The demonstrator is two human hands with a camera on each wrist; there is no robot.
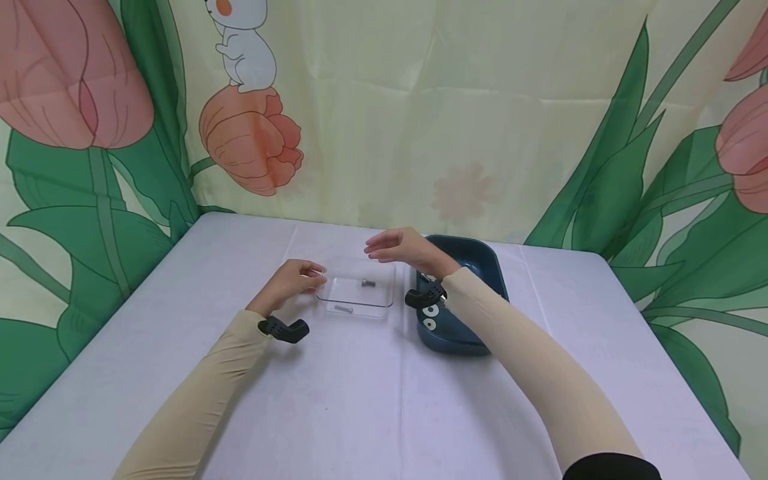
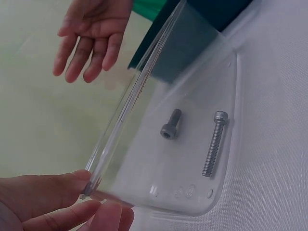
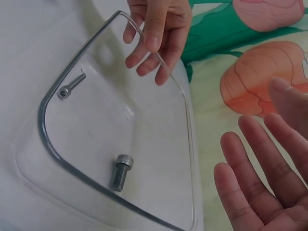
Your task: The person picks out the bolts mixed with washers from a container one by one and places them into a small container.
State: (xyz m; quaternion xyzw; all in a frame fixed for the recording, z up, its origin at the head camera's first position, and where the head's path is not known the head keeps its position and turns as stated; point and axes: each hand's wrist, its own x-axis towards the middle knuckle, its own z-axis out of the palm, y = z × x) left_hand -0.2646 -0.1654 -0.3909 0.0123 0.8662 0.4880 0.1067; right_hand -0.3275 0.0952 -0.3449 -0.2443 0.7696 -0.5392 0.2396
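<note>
A clear plastic box (image 1: 345,291) stands on the white table, to the left of the dark blue tray. My left hand (image 1: 291,285) pinches its left rim, thumb (image 2: 53,190) on the edge and fingers beneath. Inside lie two socket-head bolts: a short thick one (image 3: 121,174) and a longer, thinner one (image 2: 214,144). Above the box's far right corner hovers my right hand (image 1: 403,248), with nothing in it. Its fingers (image 3: 264,163) are spread and slightly bent, apart from the box.
Beside the box is the dark blue tray (image 1: 447,343), partly beneath my right wrist. Several white round pieces (image 1: 429,324) with dark centres lie along its left side. A flower-patterned curtain (image 1: 372,113) hangs behind the white tablecloth (image 1: 336,400).
</note>
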